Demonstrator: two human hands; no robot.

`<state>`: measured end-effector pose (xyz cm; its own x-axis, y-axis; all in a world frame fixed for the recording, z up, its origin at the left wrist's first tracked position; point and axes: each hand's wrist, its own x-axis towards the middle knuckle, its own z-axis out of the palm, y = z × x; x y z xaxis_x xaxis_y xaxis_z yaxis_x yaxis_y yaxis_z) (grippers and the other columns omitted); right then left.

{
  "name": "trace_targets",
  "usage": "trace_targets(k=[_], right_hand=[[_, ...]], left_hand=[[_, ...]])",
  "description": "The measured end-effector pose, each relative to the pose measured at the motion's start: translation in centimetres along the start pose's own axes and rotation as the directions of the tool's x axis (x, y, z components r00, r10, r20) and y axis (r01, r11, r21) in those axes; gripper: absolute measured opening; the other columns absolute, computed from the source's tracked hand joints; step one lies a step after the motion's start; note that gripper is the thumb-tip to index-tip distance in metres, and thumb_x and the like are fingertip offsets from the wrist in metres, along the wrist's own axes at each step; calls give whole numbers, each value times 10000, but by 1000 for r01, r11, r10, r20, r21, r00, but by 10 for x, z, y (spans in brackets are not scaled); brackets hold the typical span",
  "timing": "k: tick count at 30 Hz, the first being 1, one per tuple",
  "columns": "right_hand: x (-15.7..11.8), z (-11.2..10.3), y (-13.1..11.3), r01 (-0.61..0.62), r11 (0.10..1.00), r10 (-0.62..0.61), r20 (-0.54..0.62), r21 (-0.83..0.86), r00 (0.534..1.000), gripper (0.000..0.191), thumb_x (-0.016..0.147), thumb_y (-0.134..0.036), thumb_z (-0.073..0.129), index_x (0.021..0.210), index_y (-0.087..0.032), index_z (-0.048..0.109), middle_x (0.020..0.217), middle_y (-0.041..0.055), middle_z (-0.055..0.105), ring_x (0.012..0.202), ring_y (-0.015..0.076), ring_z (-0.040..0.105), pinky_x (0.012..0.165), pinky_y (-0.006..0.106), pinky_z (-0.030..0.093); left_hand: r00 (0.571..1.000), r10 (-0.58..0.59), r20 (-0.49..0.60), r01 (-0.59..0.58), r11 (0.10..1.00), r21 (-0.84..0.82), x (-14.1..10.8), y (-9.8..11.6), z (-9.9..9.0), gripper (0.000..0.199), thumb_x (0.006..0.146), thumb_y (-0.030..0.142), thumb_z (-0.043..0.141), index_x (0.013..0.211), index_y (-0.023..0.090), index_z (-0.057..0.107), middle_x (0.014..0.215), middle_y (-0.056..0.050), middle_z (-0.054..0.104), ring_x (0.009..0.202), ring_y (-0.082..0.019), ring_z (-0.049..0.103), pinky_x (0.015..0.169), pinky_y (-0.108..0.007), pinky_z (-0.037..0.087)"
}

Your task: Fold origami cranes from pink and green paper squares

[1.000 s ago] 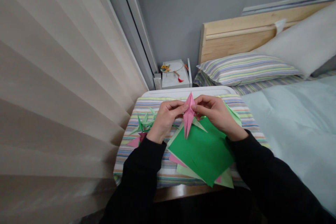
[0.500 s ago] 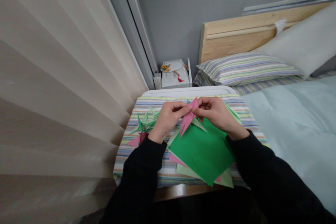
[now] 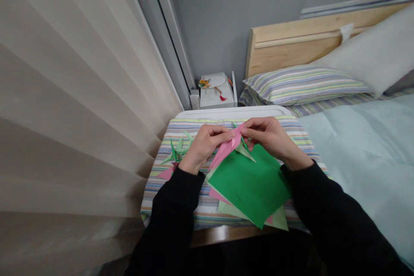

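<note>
Pink folded paper (image 3: 227,147) slants over the far-left edge of the dark green sheet (image 3: 252,185), the left hand (image 3: 202,144) pinching its side and the right hand (image 3: 274,138) gripping 1 tip. Its long, narrow shape is already creased; remaining folds can't be told. Green folded pieces (image 3: 179,152) lie left of the sheet.
</note>
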<state>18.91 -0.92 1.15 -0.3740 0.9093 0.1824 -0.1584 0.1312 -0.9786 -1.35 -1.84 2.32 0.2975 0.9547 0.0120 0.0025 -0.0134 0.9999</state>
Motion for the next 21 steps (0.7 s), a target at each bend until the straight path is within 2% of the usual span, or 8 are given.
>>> trace_targets(k=[5,13,21], right_hand=[[0,0,-3,-21,1000,21,-3,-23,1000,240,758,-366,854,742,-144,765,645,7,677,479,89,605,453,194,518],[0,3,-3,-80,996,79,-14,-49,997,287,692,-400,890,721,-140,772,631,14,685,467,87,595,436,193,512],[-1,4,-2,-98,995,97,-13,-23,995,244,686,-364,878,727,-145,780,635,24,698,491,103,603,455,213,538]], left_hand=[[999,-14,37,13,1000,13,0,-1,0,269,679,418,827,716,153,801,602,6,613,538,-85,416,547,-248,296],[999,-22,26,21,999,39,0,1,-1,211,687,337,794,608,146,753,603,-2,625,586,-104,481,600,-250,357],[999,-26,26,24,997,79,0,4,1,185,694,328,770,631,154,762,623,-8,651,582,-119,507,613,-262,400]])
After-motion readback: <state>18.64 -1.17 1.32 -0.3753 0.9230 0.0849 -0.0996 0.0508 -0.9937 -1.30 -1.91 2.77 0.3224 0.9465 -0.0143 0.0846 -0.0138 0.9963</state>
